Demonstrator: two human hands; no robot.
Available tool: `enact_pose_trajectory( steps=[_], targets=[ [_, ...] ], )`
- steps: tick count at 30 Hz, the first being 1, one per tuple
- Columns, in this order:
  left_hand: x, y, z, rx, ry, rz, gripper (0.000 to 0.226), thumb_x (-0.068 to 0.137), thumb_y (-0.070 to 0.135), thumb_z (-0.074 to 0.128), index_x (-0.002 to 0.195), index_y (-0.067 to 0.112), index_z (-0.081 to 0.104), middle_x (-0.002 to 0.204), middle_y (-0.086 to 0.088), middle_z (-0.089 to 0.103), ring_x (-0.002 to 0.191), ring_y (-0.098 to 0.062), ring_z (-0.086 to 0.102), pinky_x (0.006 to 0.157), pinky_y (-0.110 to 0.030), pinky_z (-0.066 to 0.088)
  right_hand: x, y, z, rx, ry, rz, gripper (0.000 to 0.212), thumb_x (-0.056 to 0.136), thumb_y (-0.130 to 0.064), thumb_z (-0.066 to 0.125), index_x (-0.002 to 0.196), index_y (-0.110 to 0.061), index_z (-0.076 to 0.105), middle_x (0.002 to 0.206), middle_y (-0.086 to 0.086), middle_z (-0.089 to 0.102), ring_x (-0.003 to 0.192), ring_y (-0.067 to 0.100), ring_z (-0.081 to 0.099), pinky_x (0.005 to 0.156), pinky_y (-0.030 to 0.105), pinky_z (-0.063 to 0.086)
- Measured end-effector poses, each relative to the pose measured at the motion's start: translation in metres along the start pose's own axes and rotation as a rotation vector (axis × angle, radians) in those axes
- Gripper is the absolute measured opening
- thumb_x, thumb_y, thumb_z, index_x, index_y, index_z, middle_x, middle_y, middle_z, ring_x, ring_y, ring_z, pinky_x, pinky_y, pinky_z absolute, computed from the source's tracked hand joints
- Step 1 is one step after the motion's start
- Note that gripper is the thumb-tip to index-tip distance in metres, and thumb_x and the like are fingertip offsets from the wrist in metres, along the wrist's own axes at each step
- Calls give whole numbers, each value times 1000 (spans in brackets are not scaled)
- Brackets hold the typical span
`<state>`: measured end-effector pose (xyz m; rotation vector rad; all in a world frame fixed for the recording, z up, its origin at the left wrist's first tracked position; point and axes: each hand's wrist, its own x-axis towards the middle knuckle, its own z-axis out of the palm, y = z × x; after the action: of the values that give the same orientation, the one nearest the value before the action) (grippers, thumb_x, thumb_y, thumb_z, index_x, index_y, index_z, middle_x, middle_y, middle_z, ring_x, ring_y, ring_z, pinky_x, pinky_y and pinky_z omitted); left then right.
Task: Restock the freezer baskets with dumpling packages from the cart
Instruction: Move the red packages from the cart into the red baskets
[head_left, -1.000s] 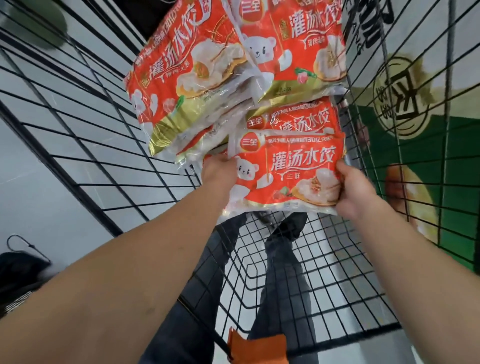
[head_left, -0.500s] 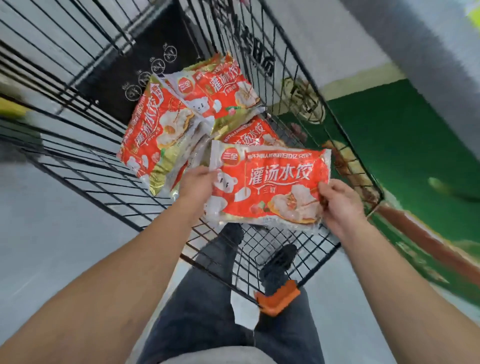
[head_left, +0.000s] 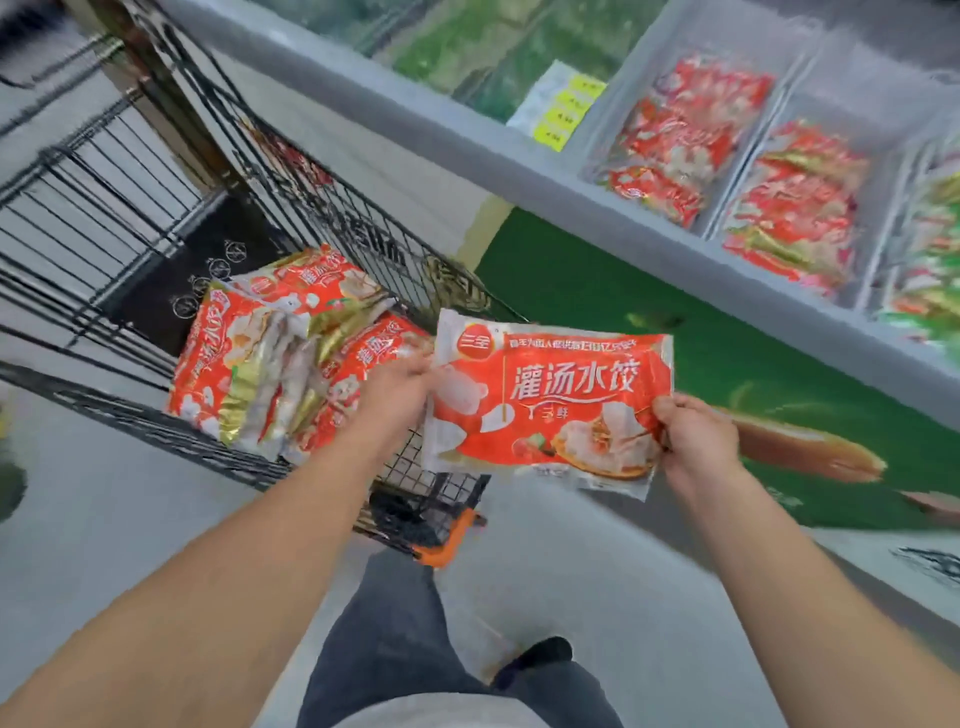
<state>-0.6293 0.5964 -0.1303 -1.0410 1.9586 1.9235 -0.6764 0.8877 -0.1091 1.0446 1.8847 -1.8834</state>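
I hold a red and white dumpling package (head_left: 550, 405) flat in the air between the cart and the freezer. My left hand (head_left: 397, 392) grips its left edge and my right hand (head_left: 693, 441) pinches its right edge. Several more dumpling packages (head_left: 275, 364) lie piled in the black wire cart (head_left: 156, 249) on the left. The freezer baskets (head_left: 727, 135) at the upper right hold stacks of red packages.
The freezer's grey rim (head_left: 519, 171) runs diagonally across the view, with a green printed front panel (head_left: 727, 374) below it. Yellow price tags (head_left: 566, 106) sit on the rim. The cart's orange corner (head_left: 447, 540) is near my legs on the grey floor.
The package has come out of the cart and moved right, toward the freezer. My view has swung right, so the freezer baskets now show.
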Motion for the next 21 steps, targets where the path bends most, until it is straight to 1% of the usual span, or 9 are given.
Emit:
enact_pose_trajectory(
  steps=[2, 5, 7, 9, 12, 14, 16, 18, 21],
  targets=[
    [-31, 14, 35, 59, -23, 81, 26, 89, 12, 68, 65, 19, 72, 83, -7, 75, 87, -31, 72, 74, -47, 60, -16, -7, -53, 45, 19, -50, 24, 95, -1, 55, 75, -14, 59, 78, 5, 68, 69, 18, 63, 66, 31, 51],
    [-69, 39, 84, 75, -55, 174, 18, 90, 13, 68, 72, 14, 69, 83, -9, 76, 84, -32, 73, 75, -48, 61, -36, -22, -116, 110, 49, -105, 24, 95, -2, 55, 75, -14, 59, 80, 7, 67, 70, 19, 62, 64, 32, 51],
    [-90, 51, 112, 99, -77, 218, 14, 90, 18, 69, 77, 14, 71, 87, -8, 77, 87, -29, 73, 81, -51, 60, -53, -35, -154, 129, 75, -137, 23, 97, -5, 55, 76, -14, 59, 81, 5, 69, 71, 17, 64, 63, 32, 51],
    [-112, 65, 142, 145, -127, 302, 15, 86, 27, 71, 77, 16, 75, 88, -5, 77, 90, -28, 73, 83, -55, 59, -68, -47, -195, 150, 116, -175, 21, 97, -8, 57, 77, -15, 61, 87, 5, 71, 75, 18, 65, 66, 34, 52],
    [-130, 81, 174, 197, -161, 390, 15, 85, 31, 68, 75, 25, 77, 86, -6, 77, 87, -31, 73, 74, -57, 60, -82, -62, -233, 175, 153, -226, 19, 97, -11, 59, 79, -16, 63, 91, 7, 73, 78, 21, 65, 75, 40, 52],
    [-138, 92, 195, 211, -165, 432, 17, 88, 28, 65, 75, 25, 76, 86, -12, 75, 87, -37, 72, 71, -60, 59, -88, -72, -254, 204, 172, -255, 19, 97, -11, 59, 79, -16, 63, 90, 7, 73, 74, 20, 66, 69, 37, 52],
    [-143, 106, 219, 195, -179, 452, 17, 88, 25, 65, 74, 26, 76, 85, -9, 76, 87, -35, 73, 73, -58, 60, -92, -85, -274, 263, 177, -289, 17, 97, -10, 59, 81, -15, 64, 88, 7, 73, 72, 21, 66, 60, 33, 50],
    [-142, 118, 236, 174, -188, 442, 19, 89, 23, 67, 73, 26, 76, 84, -4, 77, 87, -31, 73, 75, -53, 61, -90, -96, -286, 301, 186, -317, 15, 96, -8, 59, 83, -13, 65, 91, 8, 73, 76, 23, 68, 60, 33, 51],
    [-134, 131, 259, 192, -213, 445, 15, 85, 28, 71, 72, 28, 76, 86, -6, 77, 90, -33, 72, 76, -54, 60, -76, -106, -299, 329, 194, -313, 11, 96, -8, 60, 87, -11, 66, 94, 8, 75, 82, 23, 70, 65, 34, 53]
  ],
)
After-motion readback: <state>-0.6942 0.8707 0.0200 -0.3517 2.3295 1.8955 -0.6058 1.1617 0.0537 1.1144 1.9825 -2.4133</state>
